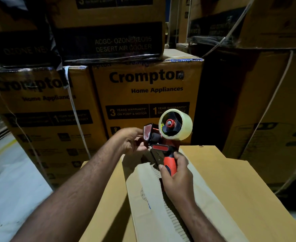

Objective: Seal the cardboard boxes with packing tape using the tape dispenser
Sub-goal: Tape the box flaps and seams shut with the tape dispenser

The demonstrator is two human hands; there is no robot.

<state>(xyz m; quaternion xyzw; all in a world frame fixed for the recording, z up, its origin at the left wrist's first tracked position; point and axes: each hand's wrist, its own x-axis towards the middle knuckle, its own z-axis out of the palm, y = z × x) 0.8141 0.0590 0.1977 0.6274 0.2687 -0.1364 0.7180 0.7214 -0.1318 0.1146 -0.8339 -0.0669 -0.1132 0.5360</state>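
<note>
A red and black tape dispenser (163, 145) with a roll of clear tape (178, 124) is held up above a plain brown cardboard box (231, 186) in front of me. My right hand (176, 173) grips the dispenser's orange handle. My left hand (132, 141) pinches the front of the dispenser by its flap and blade; whether it holds the tape end I cannot tell. The box's top flaps lie unsealed, with a corrugated edge showing along the middle gap (168, 206).
Stacked yellow Crompton appliance boxes (147, 95) form a wall close behind the plain box, with more stacks on the left (39, 105) and right (269, 102), some bound with white straps. Pale floor (7, 180) with a yellow line lies to the left.
</note>
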